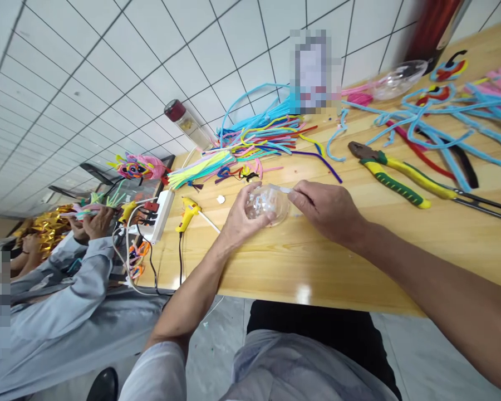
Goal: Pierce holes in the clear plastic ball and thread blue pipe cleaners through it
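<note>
- One co-worker at the far left in grey sleeves (86,278); two of that person's hands (98,223) are round a pastel bundle of fuzzy sticks; gold foil (50,228) lies beyond.
- One pink fuzzy figure (140,167) at the back; one white power strip (158,216) with cords plugged in.
- Two yellow glue guns (188,214): one near the power strip, one on the table (250,275) with a white stick (209,221) at its back end.
- One glass bottle (188,127) with a dark red lid, by the wall; one small white lump (221,199) on the wood.
- One heap of coloured fuzzy sticks (209,167), too tangled to count; one purple strand (325,163) reaches out from it.
- One pair of pliers (390,172), green and yellow, lying to the right; one black slotted tool (490,205) just beside its handle; more light blue strands (417,125) behind.
- Two clear plastic domes: one lies at the back right, the other, the held dome (269,207), is above the middle of the table.
- Left hand (242,216): half open, fingers and thumb curved round the held dome, clasping its side.
- Right hand (328,209): fingers folded in, thumb and forefinger clamped together on one thin pale strip (283,190), whose far end is at the dome's rim.
</note>
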Tool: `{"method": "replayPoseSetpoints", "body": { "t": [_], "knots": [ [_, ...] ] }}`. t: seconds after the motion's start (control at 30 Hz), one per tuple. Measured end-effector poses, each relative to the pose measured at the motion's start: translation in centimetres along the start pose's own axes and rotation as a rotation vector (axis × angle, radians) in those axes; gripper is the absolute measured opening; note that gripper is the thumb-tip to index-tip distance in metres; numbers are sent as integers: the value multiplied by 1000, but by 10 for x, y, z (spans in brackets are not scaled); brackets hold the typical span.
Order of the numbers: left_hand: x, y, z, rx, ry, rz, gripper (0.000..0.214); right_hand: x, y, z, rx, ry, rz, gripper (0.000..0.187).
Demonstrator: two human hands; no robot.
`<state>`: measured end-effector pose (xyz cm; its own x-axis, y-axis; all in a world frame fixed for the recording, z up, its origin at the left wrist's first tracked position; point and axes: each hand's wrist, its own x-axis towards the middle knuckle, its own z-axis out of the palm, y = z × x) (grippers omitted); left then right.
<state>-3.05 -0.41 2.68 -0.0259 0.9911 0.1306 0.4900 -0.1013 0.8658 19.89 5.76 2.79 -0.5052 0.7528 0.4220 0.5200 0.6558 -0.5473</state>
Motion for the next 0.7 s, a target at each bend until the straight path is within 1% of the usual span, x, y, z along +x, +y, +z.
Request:
{"method": "replayPoseSetpoints", "body": {
  "t": [0.03, 0.1, 0.2, 0.3, 0.33, 0.4, 0.47, 0.5, 0.57, 0.7],
  "knots": [
    [-1, 0, 1, -10, 0, -15, 89, -1, -1, 0, -4, -13, -22, 42],
    [-3, 0, 1, -30, -8, -33, 89, -4, -2, 0, -7, -39, -58, 43],
    [-6, 1, -2, -65, -15, 1, 80, -5, -3, 0, 2, -64, -79, 44],
    [-6, 1, -4, -31, -39, 51, 71, -6, -2, 3, -5, -74, -83, 45],
    [-6, 0, -4, -6, -46, 68, 72, -6, -1, 4, -11, -76, -85, 45],
    [-5, -1, -3, 64, -30, 113, 87, -6, -1, 6, -26, -77, -91, 45],
    [-4, -2, 0, 159, 33, 153, 103, -7, 0, 7, -44, -81, -95, 45],
    [-4, -2, 0, 204, 62, 161, 105, -7, 0, 8, -52, -84, -97, 46],
    [-4, -1, 1, 250, 80, 156, 100, -7, -1, 8, -57, -87, -103, 45],
    [-6, 2, -3, 233, 16, 171, 80, -7, -1, 7, -63, -89, -127, 43]
  ]
}}
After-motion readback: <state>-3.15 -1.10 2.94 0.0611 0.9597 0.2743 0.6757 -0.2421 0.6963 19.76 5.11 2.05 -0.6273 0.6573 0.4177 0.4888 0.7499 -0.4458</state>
